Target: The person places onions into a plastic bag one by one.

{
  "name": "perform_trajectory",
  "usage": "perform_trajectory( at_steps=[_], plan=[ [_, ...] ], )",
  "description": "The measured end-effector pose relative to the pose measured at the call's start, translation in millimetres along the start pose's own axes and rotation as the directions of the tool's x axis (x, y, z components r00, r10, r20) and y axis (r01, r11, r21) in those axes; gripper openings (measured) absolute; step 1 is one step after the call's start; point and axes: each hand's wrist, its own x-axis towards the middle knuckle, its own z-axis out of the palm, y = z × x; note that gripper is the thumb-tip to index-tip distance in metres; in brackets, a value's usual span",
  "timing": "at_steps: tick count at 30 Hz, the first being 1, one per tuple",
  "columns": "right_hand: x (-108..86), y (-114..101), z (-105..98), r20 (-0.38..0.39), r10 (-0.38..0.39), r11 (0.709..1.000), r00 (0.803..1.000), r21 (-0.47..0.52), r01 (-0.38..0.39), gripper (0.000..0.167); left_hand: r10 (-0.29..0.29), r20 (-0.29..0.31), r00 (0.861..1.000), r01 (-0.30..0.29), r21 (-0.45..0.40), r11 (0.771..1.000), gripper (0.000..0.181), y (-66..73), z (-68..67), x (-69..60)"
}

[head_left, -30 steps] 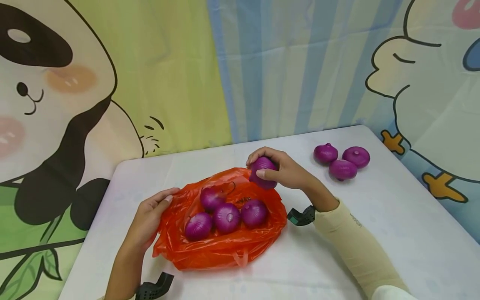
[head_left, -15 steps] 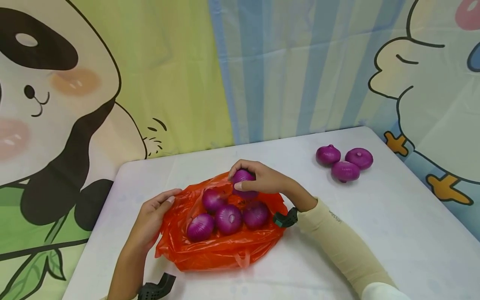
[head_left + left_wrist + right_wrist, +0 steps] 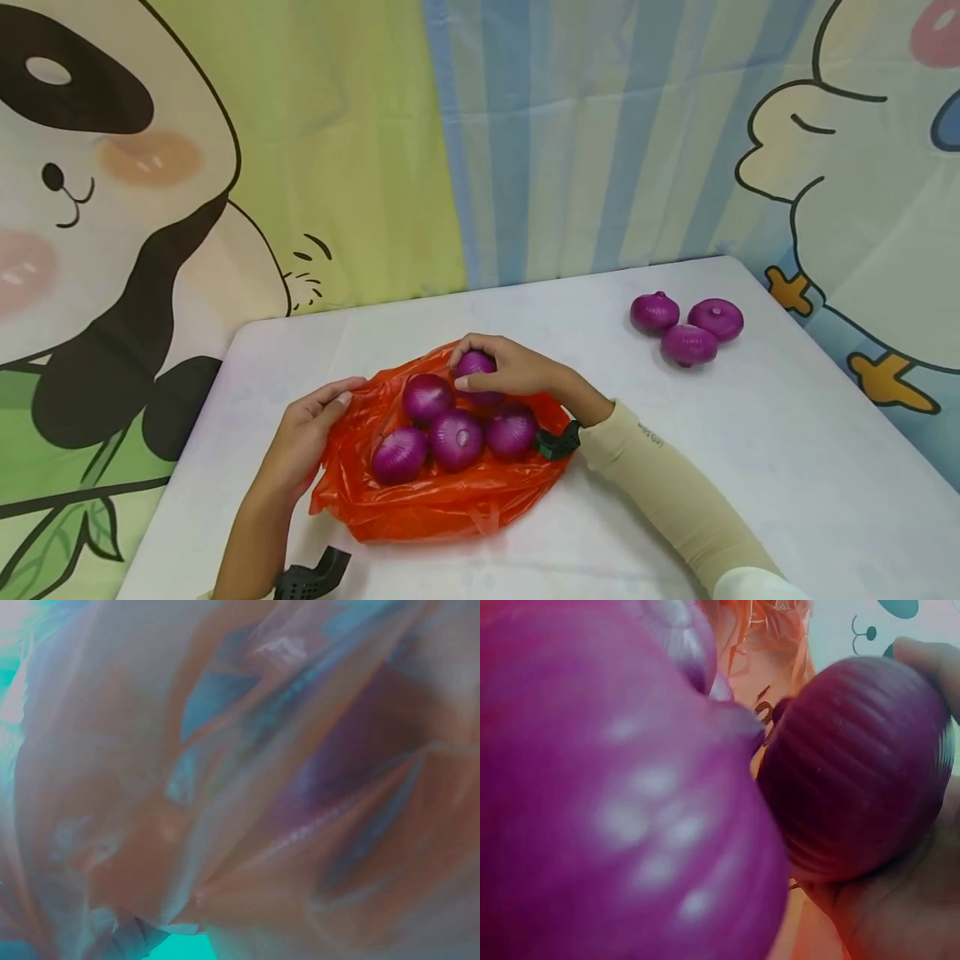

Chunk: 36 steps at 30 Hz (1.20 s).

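An orange-red plastic bag (image 3: pixel 420 510) lies spread on the table, its mouth facing up. Several purple onions (image 3: pixel 456 439) rest inside it. My left hand (image 3: pixel 300 437) pinches the bag's left rim between thumb and fingers. Crumpled bag film (image 3: pixel 247 847) fills the left wrist view and hides that hand's grip. At the bag's far side, my right hand (image 3: pixel 517 367) grips another onion (image 3: pixel 475 364), fingers over the top and thumb in front. In the right wrist view that held onion (image 3: pixel 862 769) appears beside a large, close onion (image 3: pixel 622 802) in the bag.
Three more onions (image 3: pixel 689 345) sit grouped at the table's far right. A printed cloth backdrop (image 3: pixel 360 150) stands behind the white table (image 3: pixel 750 467). Black wrist cameras (image 3: pixel 558 442) project beneath both wrists.
My right hand has carried its onion leftward and down, from above the bag's far right rim into the bag's mouth. My left hand keeps its place on the rim.
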Motion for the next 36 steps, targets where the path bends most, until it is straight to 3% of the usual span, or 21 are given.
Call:
perform_trajectory(
  at_steps=[5, 8, 22, 36],
  plan=[
    [1.7, 4, 3, -0.067, 0.018, 0.977, 0.998, -0.213, -0.032, 0.034, -0.013, 0.015, 1.000, 0.013, -0.013, 1.000, 0.043, -1.2, 2.5, 0.4],
    [1.2, 5, 3, -0.089, 0.021, 0.961, 0.996, -0.274, -0.045, 0.038, -0.015, 0.013, 1.000, 0.015, -0.003, 1.000, 0.043, -1.6, 4.3, 0.4],
    [-8.2, 3, -4, -0.131, -0.020, 0.963, 0.991, -0.270, -0.016, 0.038, 0.005, 0.005, 1.000, -0.005, 0.029, 1.000, 0.043, -0.5, 5.0, 1.2],
    [-16.5, -16, -10, -0.160, -0.094, 0.928, 0.983, -0.372, 0.029, 0.032, 0.006, -0.017, 1.000, -0.005, 0.044, 0.999, 0.043, 1.1, 0.7, -1.5]
  ],
)
